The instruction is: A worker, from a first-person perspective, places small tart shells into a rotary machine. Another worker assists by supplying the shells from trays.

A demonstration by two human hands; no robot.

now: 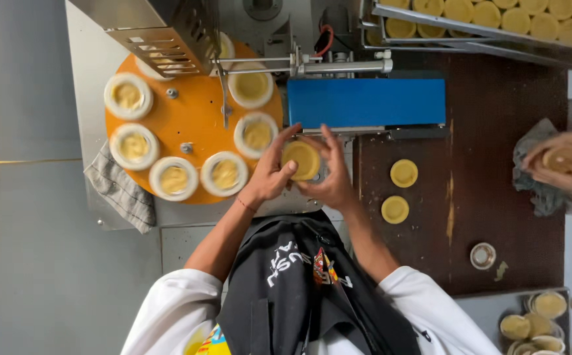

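My left hand (269, 174) and my right hand (333, 179) together hold a round yellow dough disc (301, 160) between their fingertips, just below the blue conveyor belt (365, 102). To the left lies an orange round turntable (194, 112) carrying several white ring moulds (257, 133), each with yellow dough inside. My left hand is close to the nearest of these moulds.
Two yellow dough discs (403, 173) lie on the brown table (496, 131). A co-worker's hands (562, 164) hold another piece at the right edge. A rack of discs (496, 16) sits top right, a small metal cup (482, 255) and a tray of moulds (535, 322) lower right, a striped cloth (121, 190) left.
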